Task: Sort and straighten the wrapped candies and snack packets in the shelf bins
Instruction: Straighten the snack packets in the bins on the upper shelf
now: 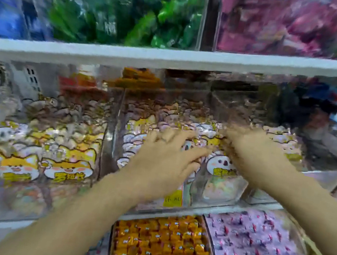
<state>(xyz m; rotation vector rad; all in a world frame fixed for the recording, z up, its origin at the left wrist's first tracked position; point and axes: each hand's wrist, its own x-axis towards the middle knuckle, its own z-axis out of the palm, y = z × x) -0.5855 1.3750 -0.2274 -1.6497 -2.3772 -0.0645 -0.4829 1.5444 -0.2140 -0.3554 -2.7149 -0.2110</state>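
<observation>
Here our left hand [165, 155] reaches in from 7 o'clock with its fingers spread wide and nearly straight. It lies flat on the glossy white-and-yellow cartoon-printed snack packets [221, 165] and grips none of them. Our right hand [253, 156] comes in from 4 o'clock and touches the same packets near centre frame. Blur smears its fingers, so we cannot tell how far they curl or whether they hold anything.

Under our forearms, at 6 o'clock, small orange foil-wrapped candies [164, 248] lie in close rows. Just beside them, at 5 o'clock, sit pink wrapped candies [255, 244].

The snack packets stand in a clear plastic bin [318, 178] on the middle shelf, with their faces toward us and their print upright, tops toward 12 o'clock. They overlap in ranks running away from us, so we cannot make out their long axis. A yellow price label [174, 198] shows beside our left wrist, its figures unreadable. At 9 o'clock a neighbouring bin holds yellow dog-faced packets [64, 168], which face the same way.

Beyond a white shelf edge [174, 58] are green packets [126, 10] at 12 o'clock, magenta packets [279, 23] at 1 o'clock and blue packets [1, 17] at 10 o'clock. All are too blurred to read.
</observation>
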